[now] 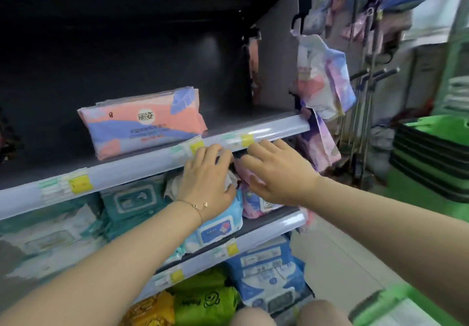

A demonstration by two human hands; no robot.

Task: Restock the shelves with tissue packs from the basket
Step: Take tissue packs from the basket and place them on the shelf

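Reaching under grey shelf [127,171], left grip [205,181] clutches tissue pack [231,177]; right grip [276,171] presses flat.

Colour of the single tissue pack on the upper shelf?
The tissue pack is pink, blue and lavender in patches; head view.

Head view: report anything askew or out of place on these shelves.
The middle shelf looks untidy at its right end: the light blue pack tilts forward toward the rail, and the pink pack beside it leans crookedly, while the teal packs stand straight. Nothing looks spilled or torn.
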